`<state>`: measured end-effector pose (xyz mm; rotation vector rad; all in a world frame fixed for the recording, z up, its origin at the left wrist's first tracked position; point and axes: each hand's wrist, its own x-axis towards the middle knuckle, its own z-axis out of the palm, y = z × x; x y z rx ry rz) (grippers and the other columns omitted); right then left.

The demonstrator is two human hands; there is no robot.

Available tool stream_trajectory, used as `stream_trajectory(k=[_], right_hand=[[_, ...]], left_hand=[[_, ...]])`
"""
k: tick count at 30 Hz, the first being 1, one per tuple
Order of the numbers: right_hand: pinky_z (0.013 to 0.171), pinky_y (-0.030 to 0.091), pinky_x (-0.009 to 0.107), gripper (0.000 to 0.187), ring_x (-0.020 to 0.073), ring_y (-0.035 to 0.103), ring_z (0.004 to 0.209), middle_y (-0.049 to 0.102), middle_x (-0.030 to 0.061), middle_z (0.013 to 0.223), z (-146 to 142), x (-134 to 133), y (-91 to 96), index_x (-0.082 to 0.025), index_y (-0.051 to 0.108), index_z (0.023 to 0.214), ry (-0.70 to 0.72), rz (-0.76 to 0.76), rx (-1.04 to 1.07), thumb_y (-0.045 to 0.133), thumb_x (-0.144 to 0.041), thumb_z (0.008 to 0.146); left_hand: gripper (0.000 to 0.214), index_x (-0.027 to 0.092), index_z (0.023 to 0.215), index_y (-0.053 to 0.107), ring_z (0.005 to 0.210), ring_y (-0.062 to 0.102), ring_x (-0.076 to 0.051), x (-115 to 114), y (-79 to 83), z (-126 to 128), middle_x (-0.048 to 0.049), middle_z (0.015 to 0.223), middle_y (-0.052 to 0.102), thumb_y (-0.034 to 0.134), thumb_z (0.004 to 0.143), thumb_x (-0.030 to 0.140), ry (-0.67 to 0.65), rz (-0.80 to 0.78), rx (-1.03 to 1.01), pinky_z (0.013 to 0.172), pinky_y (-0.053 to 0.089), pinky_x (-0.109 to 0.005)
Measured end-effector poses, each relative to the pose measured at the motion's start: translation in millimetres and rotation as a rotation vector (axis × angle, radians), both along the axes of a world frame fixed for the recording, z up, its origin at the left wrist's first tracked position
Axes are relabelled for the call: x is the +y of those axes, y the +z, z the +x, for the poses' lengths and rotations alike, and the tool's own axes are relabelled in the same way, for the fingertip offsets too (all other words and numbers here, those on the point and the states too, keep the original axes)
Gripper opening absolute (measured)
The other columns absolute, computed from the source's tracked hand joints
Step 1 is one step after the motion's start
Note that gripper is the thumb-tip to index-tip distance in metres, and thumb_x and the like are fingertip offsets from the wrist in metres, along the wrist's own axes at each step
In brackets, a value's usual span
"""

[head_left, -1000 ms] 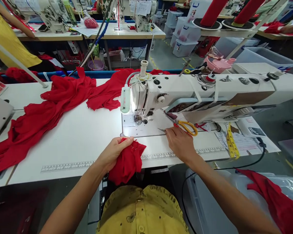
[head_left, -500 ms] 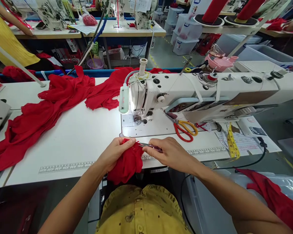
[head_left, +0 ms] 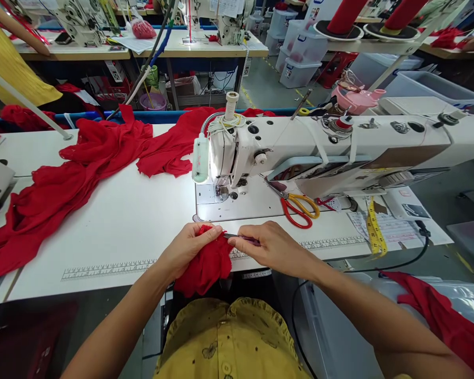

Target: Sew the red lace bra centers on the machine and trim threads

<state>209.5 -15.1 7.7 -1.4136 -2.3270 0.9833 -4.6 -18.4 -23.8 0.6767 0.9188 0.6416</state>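
Bunched red fabric (head_left: 207,268) is pinched between the thumb and fingers of my left hand (head_left: 191,245) and hangs down over the table's front edge. My right hand (head_left: 266,245) is closed around a pair of thread snips (head_left: 243,239), whose metal tip points left and meets the upper edge of the fabric close to my left thumb. Whether the blades are apart is too small to tell. Just beyond both hands stands a white sewing machine (head_left: 253,147), its needle area lit. Scissors with red and yellow handles (head_left: 296,208) lie on its bed.
Long red cloth (head_left: 82,179) covers the table's left and back. A yellow measuring tape (head_left: 375,231) and papers (head_left: 395,231) lie right of the scissors. Thread cones (head_left: 345,21) stand above the machine. A plastic bin (head_left: 339,321) sits at lower right. Another person's yellow garment (head_left: 16,63) shows at upper left.
The snips and my right hand have shifted very slightly left, toward the fabric. My left hand keeps its grip in nearly the same place.
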Motion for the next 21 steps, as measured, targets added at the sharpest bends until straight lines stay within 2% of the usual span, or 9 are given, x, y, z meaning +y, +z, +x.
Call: stream_trajectory(k=[7, 11, 13, 15, 17, 19, 21], right_hand=[[0.052, 0.021, 0.026, 0.049, 0.0087, 0.032, 0.054, 0.035, -0.0057, 0.054, 1, 3, -3.3, -0.019, 0.041, 0.060, 0.013, -0.176, 0.074, 0.048, -0.049, 0.097], [0.053, 0.018, 0.027, 0.049, 0.0081, 0.029, 0.053, 0.030, -0.0063, 0.052, 3, 2, -4.0, -0.019, 0.036, 0.058, -0.004, -0.113, 0.072, 0.050, -0.045, 0.097], [0.053, 0.019, 0.027, 0.049, 0.0082, 0.030, 0.053, 0.032, -0.0064, 0.053, 6, 1, -4.9, -0.019, 0.039, 0.059, 0.002, -0.103, 0.096, 0.050, -0.046, 0.098], [0.053, 0.021, 0.026, 0.043, 0.0087, 0.032, 0.054, 0.037, -0.0067, 0.055, 9, -1, -6.8, -0.019, 0.050, 0.066, -0.020, -0.108, 0.145, 0.054, -0.050, 0.096], [0.054, 0.025, 0.024, 0.030, 0.0093, 0.035, 0.056, 0.043, -0.0070, 0.059, 9, -3, -9.6, -0.019, 0.063, 0.085, -0.064, -0.074, 0.212, 0.062, -0.049, 0.093], [0.056, 0.029, 0.023, 0.025, 0.0096, 0.039, 0.059, 0.050, -0.0062, 0.064, 8, -5, -12.5, -0.019, 0.067, 0.103, -0.071, -0.012, 0.281, 0.065, -0.041, 0.091], [0.058, 0.030, 0.023, 0.019, 0.0094, 0.041, 0.059, 0.054, -0.0049, 0.066, 5, -6, -14.2, -0.019, 0.069, 0.103, -0.027, 0.029, 0.324, 0.064, -0.033, 0.092]], left_hand=[[0.041, 0.012, 0.075, 0.066, 0.061, 0.056, -0.010, -3, 2.0, 2, -0.0018, 0.071, 0.065, 0.081, 0.078, 0.051, -0.006, 0.013, 0.011, 0.056, 0.042, -0.019], [0.041, 0.013, 0.075, 0.065, 0.060, 0.055, -0.009, -4, 2.0, 2, -0.0012, 0.070, 0.065, 0.081, 0.078, 0.050, -0.002, 0.002, 0.004, 0.056, 0.042, -0.019], [0.042, 0.013, 0.075, 0.065, 0.059, 0.056, -0.009, -4, 0.5, 1, -0.0013, 0.069, 0.065, 0.080, 0.078, 0.051, -0.003, 0.000, 0.005, 0.055, 0.042, -0.019], [0.043, 0.013, 0.076, 0.065, 0.060, 0.057, -0.010, -4, -1.5, -1, -0.0021, 0.070, 0.066, 0.079, 0.079, 0.053, -0.013, 0.000, 0.012, 0.055, 0.042, -0.020], [0.043, 0.013, 0.080, 0.067, 0.062, 0.059, -0.012, -4, -3.2, -2, -0.0035, 0.073, 0.068, 0.080, 0.078, 0.053, -0.035, 0.008, 0.013, 0.057, 0.044, -0.021], [0.041, 0.013, 0.085, 0.071, 0.065, 0.062, -0.013, -4, -4.1, -2, -0.0044, 0.077, 0.070, 0.084, 0.074, 0.049, -0.061, 0.023, 0.008, 0.060, 0.046, -0.022], [0.039, 0.013, 0.088, 0.073, 0.069, 0.063, -0.014, -4, -4.1, -2, -0.0049, 0.080, 0.072, 0.089, 0.068, 0.042, -0.079, 0.039, 0.016, 0.064, 0.047, -0.023]])
